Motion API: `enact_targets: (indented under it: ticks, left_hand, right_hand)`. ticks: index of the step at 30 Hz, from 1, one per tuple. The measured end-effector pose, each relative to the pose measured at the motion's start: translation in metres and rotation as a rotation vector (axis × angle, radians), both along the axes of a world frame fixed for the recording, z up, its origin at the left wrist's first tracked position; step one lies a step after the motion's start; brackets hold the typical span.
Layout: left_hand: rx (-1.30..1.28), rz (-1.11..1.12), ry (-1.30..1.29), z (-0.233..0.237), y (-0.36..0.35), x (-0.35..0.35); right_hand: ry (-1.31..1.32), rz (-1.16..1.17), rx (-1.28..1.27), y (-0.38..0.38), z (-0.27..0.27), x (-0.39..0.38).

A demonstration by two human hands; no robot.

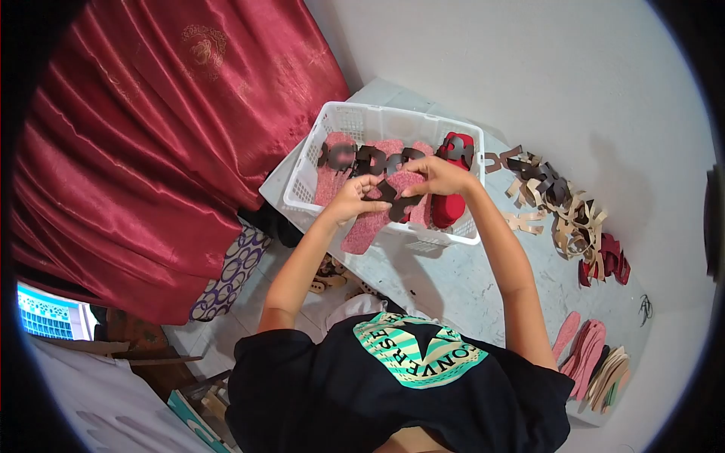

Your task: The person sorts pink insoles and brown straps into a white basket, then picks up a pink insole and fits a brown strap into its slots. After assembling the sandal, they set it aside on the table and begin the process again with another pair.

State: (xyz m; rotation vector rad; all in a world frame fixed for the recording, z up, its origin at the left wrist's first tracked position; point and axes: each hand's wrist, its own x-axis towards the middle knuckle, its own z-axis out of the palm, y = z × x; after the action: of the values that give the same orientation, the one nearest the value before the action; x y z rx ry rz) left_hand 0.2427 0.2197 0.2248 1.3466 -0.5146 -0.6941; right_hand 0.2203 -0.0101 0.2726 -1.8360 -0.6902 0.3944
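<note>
Both hands are closed on a pink slipper (363, 233), a speckled pink sole with a dark brown strap (388, 190) across it. My left hand (353, 202) pinches the strap at its left side. My right hand (444, 179) grips the slipper's far end, thumb and fingers round its edge. The slipper is held tilted above the near side of a white plastic basket (308, 170). Inside the basket lie several more pink slippers (331, 183) with dark straps, and red slippers (448, 212) at the right. My hands partly cover the ones in the middle.
On the grey marbled table (513, 260), dark brown straps (550, 181), beige straps (578, 225) and red straps (614, 260) lie along the wall. Pink soles (587, 349) and beige soles (610, 381) are stacked near its right end. A red curtain (181, 136) hangs at left.
</note>
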Motion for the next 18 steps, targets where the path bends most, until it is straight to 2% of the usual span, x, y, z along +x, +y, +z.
enact_targets:
  ticks: [3, 6, 8, 11, 13, 16, 18]
  left_hand:
    - [0.033, 0.0, -0.027, 0.014, -0.01, 0.02]
    - [-0.011, -0.005, -0.072, 0.027, -0.02, 0.043]
    - [-0.038, 0.005, -0.125, 0.031, -0.026, 0.059]
    - [-0.066, 0.06, -0.135, 0.043, -0.035, 0.071]
    - [-0.03, 0.063, -0.149, 0.041, -0.039, 0.082]
    - [-0.035, 0.02, -0.111, 0.028, -0.044, 0.096]
    - [-0.021, 0.016, -0.096, 0.012, -0.045, 0.1]
  right_hand:
    - [-0.043, -0.034, -0.067, -0.007, 0.014, 0.02]
    - [0.025, -0.083, -0.125, -0.012, 0.033, 0.039]
    - [-0.002, -0.133, -0.249, -0.013, 0.049, 0.048]
    - [-0.08, -0.163, -0.303, -0.013, 0.068, 0.057]
    - [-0.114, -0.166, -0.28, -0.014, 0.069, 0.065]
    - [-0.191, -0.191, -0.405, -0.016, 0.068, 0.079]
    - [-0.058, -0.143, -0.425, -0.016, 0.052, 0.09]
